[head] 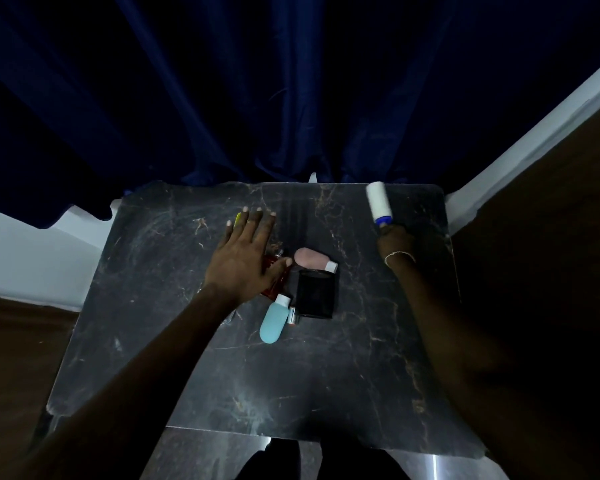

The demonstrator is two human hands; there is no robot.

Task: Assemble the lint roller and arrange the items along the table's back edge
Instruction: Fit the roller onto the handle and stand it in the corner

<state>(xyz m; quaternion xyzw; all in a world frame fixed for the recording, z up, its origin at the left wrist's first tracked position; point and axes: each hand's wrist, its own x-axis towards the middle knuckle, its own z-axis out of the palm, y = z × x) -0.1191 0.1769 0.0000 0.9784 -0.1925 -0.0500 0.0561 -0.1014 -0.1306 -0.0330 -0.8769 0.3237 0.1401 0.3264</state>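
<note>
The lint roller point(376, 202) looks assembled, its white roll seated on a blue collar, so the step in hand seems to be the arranging. The right grip point(394, 240) is closed round the roller's handle, which is hidden inside it, and holds the roller at the back right corner of the worktop point(326, 375), roll pointing to the back edge. The next move probably calls for setting it down there and letting go. The left grip point(246, 258) is open, fingers straight and spread, over a reddish bottle point(274, 289), with a small yellow item point(238, 220) under the fingertips; whether it presses on either I cannot tell. A pink tube point(312, 258), a black case point(316, 294), a teal tube point(274, 318) and a small stick point(292, 315) are bunched mid-worktop, touching or nearly so, well short of the back edge. Being packed so close, lifting one may nudge its neighbours. A dark blue curtain point(257, 98) hangs just behind the back edge.
</note>
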